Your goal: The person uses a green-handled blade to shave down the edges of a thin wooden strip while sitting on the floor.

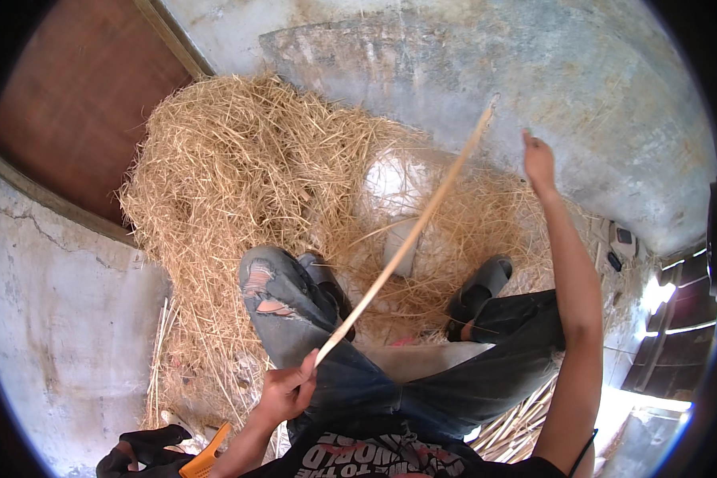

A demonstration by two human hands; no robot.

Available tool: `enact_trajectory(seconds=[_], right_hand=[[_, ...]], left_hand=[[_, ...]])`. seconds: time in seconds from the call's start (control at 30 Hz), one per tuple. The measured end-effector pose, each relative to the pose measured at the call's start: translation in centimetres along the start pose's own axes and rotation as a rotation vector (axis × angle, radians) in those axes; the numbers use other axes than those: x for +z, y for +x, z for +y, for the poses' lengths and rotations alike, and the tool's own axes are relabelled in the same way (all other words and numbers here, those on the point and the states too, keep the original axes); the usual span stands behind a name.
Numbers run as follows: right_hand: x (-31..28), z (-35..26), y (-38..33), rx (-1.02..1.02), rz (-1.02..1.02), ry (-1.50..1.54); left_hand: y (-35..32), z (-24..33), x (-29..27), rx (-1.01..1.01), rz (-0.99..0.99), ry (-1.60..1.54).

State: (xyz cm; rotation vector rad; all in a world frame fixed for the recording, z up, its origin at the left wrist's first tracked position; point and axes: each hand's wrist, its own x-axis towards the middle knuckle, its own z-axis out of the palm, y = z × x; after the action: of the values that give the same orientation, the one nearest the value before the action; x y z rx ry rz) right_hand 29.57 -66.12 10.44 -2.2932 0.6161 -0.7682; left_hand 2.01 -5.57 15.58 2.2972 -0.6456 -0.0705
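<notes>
1. Left hand (285,392): closed around the near end of a long pale stick (414,231). End grip likely keeps the shaft unobstructed.
2. Stick: slants away from the left hand, across the gap between the knees; far tip left of the right hand (538,163), apart from it. Knees probably spread for working room.
3. Right hand: raised, fingers curled, off the stick. Can't tell if something's pinched in it.
4. Loose straw heap (239,151): beyond the left hand, against the wall, presumably out of the leg space. Thin-stalk bundle (522,418) nearer the body than the right hand.
5. Containers: none I can identify; straw's loose.
</notes>
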Motion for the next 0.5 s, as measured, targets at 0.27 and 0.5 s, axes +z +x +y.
enact_trajectory(seconds=[0.27, 0.5], right_hand=[[-0.7, -13.2, -7.2, 0.277, -0.468, 0.726], [-1.7, -19.7, -14.7, 0.031, -0.712, 0.627]], left_hand=[[-0.9, -0.8, 1.5, -0.178, 0.164, -0.213], [3.1, 0.7, 4.4, -0.098, 0.112, -0.352]])
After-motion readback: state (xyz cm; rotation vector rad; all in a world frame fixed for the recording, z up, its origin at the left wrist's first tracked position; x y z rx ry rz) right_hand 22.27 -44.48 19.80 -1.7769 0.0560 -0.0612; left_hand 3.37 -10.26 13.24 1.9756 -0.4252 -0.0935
